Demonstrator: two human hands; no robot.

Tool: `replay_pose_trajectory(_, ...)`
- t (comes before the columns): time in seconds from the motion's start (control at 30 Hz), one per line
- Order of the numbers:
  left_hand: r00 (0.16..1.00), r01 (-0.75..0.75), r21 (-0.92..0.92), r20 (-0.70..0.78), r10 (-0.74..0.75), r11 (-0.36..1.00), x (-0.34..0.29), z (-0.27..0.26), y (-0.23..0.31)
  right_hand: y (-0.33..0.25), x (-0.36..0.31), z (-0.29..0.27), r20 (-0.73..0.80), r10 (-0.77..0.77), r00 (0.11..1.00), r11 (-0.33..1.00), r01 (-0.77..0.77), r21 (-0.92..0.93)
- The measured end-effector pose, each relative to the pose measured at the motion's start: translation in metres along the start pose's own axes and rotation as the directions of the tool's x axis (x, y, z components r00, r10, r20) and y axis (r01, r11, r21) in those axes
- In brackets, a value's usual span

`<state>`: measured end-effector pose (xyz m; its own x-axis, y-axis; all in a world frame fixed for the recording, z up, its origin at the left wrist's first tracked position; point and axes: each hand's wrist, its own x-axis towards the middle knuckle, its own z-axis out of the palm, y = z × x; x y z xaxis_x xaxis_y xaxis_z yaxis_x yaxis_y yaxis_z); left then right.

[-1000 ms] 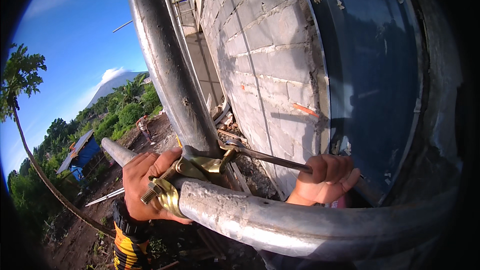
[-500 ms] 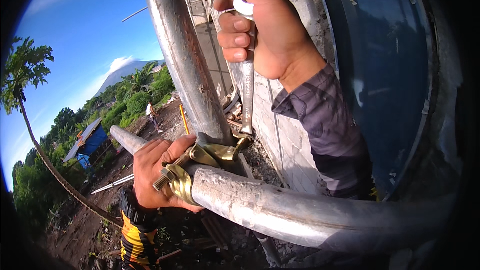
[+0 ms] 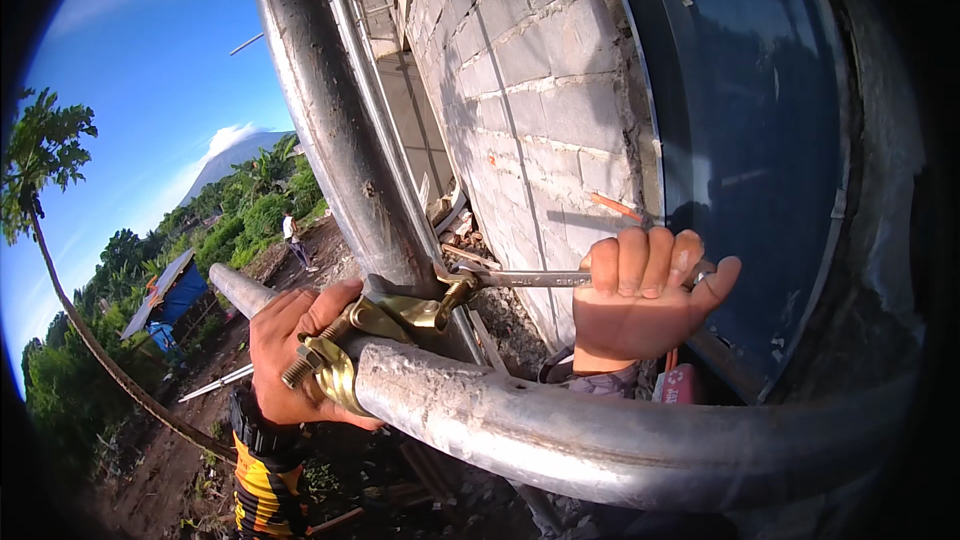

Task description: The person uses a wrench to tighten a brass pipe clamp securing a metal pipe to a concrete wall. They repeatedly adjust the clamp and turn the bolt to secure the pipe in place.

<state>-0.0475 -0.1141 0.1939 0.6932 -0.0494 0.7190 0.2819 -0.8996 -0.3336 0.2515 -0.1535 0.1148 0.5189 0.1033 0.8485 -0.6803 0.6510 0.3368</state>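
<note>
My right hand [image 3: 645,300] is closed around the far end of a steel wrench [image 3: 535,279]. The wrench lies nearly level, its other end on the nut of a brass-coloured scaffold coupler [image 3: 405,312]. That coupler sits where a slanting upright pipe [image 3: 345,120] meets a crosswise pipe [image 3: 560,425]. My left hand [image 3: 283,355] wraps around the crosswise pipe, left of the upright and against the coupler's bolt end [image 3: 298,370]. Its palm and some fingers are hidden behind the pipe.
A grey block wall [image 3: 530,90] stands behind the joint, with a dark blue panel [image 3: 760,140] to its right. Thinner pipe [image 3: 375,110] runs beside the upright. Down left are rough ground, a blue shed [image 3: 175,300], a leaning tree [image 3: 95,335] and a distant person [image 3: 295,240].
My right hand has swung the wrench handle from upright down to the right, until nearly level. My left hand keeps its hold. The view has shifted slightly.
</note>
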Motion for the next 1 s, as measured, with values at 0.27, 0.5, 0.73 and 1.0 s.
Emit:
replay_pose_trajectory(0.27, 1.000, 0.003, -0.007, -0.019, -0.003, 1.000, 0.000, 0.001, -0.001, 0.010, -0.039, 0.022, -0.131, -0.164, 0.978, 0.978, 0.178, 0.112)
replay_pose_trajectory(0.5, 1.000, -0.016, 0.000, 0.002, 0.016, 1.000, 0.005, -0.001, 0.003, 0.002, 0.038, 0.046, 0.252, 0.264, 0.931, 0.964, -0.261, -0.046)
replay_pose_trajectory(0.73, 1.000, -0.006, -0.001, 0.009, 0.006, 1.000, 0.004, 0.000, 0.001, 0.078, 0.125, 0.087, -0.139, 0.706, 0.695, 0.573, -0.675, -0.465)
replay_pose_trajectory(1.0, 1.000, -0.006, -0.012, -0.016, 0.005, 1.000, 0.001, 0.001, 0.001, 0.051, 0.119, 0.079, -0.169, 0.571, 0.804, 0.713, -0.587, -0.383)
